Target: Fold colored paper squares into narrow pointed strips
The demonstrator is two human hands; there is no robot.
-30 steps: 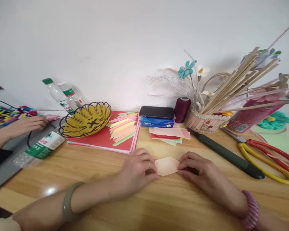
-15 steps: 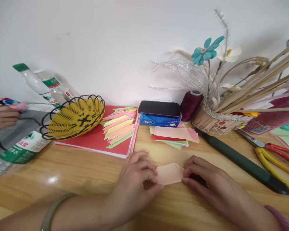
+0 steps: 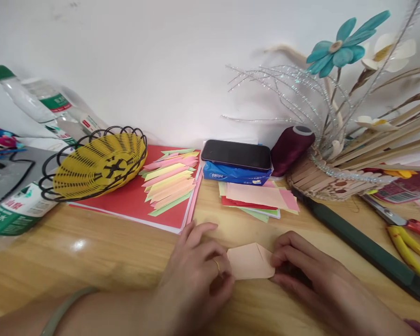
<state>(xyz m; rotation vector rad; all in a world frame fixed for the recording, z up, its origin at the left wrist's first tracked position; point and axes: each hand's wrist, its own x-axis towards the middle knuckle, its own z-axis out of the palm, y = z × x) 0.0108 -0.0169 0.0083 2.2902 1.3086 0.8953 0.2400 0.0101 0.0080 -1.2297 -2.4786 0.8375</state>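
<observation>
A small peach paper (image 3: 250, 262) lies between my hands just above the wooden table, its right end folded to a point with a crease showing. My left hand (image 3: 199, 270), with a ring on one finger, pinches its left edge between thumb and fingers. At the folded right end, my right hand (image 3: 304, 270) grips the paper between thumb and fingertips. Behind it lies a stack of coloured paper slips (image 3: 255, 196). Folded paper strips (image 3: 173, 182) in pink, yellow, peach and green lie in a row on red paper sheets (image 3: 126, 210) to the left.
A yellow woven basket (image 3: 101, 165) rests at the left beside plastic bottles (image 3: 17, 212). A phone (image 3: 236, 155) lies on a blue tissue pack (image 3: 236, 173), next to a maroon thread spool (image 3: 290, 151). At the right are a dark green tool (image 3: 364, 245), scissors (image 3: 388, 214) and a flower planter (image 3: 336, 179).
The view has shifted closer and a little to the left side things. Both hands keep hold of the peach paper, which looks slightly turned. Another person's hand at the left has gone from view.
</observation>
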